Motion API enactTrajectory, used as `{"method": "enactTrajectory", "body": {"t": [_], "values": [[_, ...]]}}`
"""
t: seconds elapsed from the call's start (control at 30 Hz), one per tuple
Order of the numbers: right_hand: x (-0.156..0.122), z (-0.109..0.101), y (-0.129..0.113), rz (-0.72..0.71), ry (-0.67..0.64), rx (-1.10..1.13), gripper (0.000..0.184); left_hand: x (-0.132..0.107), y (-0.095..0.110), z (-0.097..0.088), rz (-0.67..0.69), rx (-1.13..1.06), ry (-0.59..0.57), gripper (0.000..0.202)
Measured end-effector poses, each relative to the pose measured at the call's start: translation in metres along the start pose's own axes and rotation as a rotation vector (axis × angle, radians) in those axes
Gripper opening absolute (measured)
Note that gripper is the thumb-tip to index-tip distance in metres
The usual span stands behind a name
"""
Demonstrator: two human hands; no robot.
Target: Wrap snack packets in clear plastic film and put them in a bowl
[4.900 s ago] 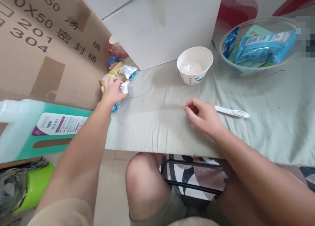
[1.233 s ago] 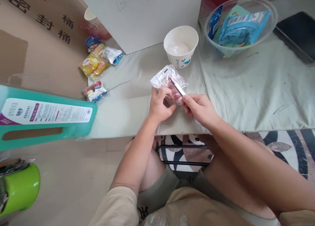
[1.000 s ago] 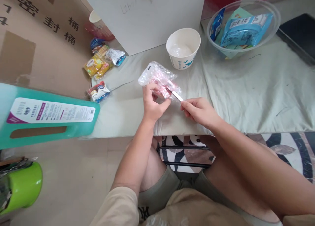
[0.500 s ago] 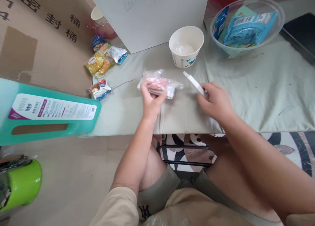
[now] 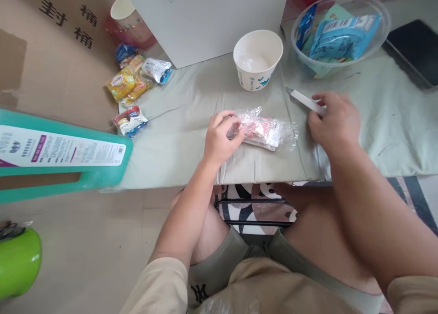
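My left hand [image 5: 221, 137] has its thumb and fingers closed on the left end of a pink-and-white packet in clear plastic wrap [image 5: 263, 130]. The packet lies on the cloth-covered table, its loose film sticking out to the right. To the right, my right hand [image 5: 337, 121] grips a white utility knife [image 5: 305, 100]. Its grey tip points up and left, away from the packet. Behind the packet stands a white paper bowl [image 5: 258, 62] with a blue print and something clear or whitish inside.
A clear plastic tub [image 5: 342, 63] of blue packets stands back right, beside a dark phone-like slab [image 5: 415, 54]. Several wrapped snacks [image 5: 132, 83] lie at left, near a teal jug [image 5: 102, 179] and a cardboard box [image 5: 68, 72]. A white box [image 5: 212, 22] stands behind.
My left hand and the packet have moved right, and the packet now rests lower on the table. My right hand has shifted right with the knife, away from the packet.
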State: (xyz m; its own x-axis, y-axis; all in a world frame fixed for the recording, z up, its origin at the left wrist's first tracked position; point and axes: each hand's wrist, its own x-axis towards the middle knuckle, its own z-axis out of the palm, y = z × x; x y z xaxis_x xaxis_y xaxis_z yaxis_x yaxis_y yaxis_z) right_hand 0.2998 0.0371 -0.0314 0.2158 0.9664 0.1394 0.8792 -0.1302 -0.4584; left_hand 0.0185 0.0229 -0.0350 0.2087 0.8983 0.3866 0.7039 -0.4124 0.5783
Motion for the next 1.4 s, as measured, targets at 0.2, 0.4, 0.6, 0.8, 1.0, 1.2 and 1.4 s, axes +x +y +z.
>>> {"method": "enactTrajectory", "body": {"t": [0.2,0.4,0.6,0.8,1.0,1.2,1.4], "values": [[-0.013,-0.004,-0.011,-0.249,0.196,0.174,0.032,-0.002,0.007,-0.003,-0.018,-0.195,-0.035,0.007],[-0.032,-0.001,-0.033,-0.733,-0.181,0.440,0.039,0.003,0.000,-0.013,-0.427,-0.711,0.150,0.014],[-0.027,0.003,-0.031,-0.516,-0.234,0.454,0.013,0.010,-0.015,-0.030,-0.806,-0.880,0.399,0.026],[-0.020,-0.002,-0.036,-0.158,-0.166,0.403,0.013,0.014,-0.025,-0.029,-0.819,-0.805,0.256,0.016],[-0.010,0.002,-0.038,-0.031,-0.094,0.575,0.019,0.016,-0.018,-0.024,-0.701,-0.703,0.182,0.042],[0.006,0.004,-0.031,0.030,0.012,0.585,0.012,0.021,-0.032,-0.037,-0.909,-0.454,0.289,0.019],[-0.016,-0.015,-0.044,-0.179,0.137,0.407,0.019,0.002,-0.039,-0.035,-0.281,-0.012,0.332,0.024]]}}
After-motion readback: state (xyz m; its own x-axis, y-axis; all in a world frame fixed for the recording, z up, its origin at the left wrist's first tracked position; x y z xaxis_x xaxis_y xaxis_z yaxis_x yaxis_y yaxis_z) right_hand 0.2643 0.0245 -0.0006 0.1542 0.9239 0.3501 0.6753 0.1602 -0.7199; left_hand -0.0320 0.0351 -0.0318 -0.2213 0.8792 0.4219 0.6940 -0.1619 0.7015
